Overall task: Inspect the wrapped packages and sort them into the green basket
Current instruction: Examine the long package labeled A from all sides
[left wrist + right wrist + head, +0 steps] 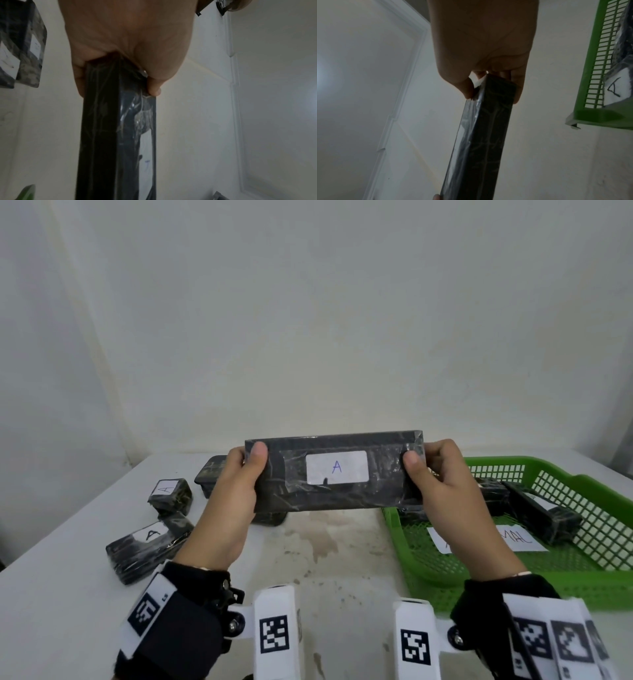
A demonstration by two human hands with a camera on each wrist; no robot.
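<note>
While the left hand (236,491) and right hand (442,487) pinch only the ends of the long package (334,472), slick wrap may slip; it then drops short of the green basket (513,580).

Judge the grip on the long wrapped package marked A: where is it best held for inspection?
By its two short ends, as now: the left hand and right hand pinch the long wrapped package from opposite sides, thumbs in front. That likely suits its long, flat shape and leaves the label uncovered.

Loose packages (147,546) lie on the counter (325,542) at left. The basket (582,573) sits right, with packages (544,517) in it.
</note>
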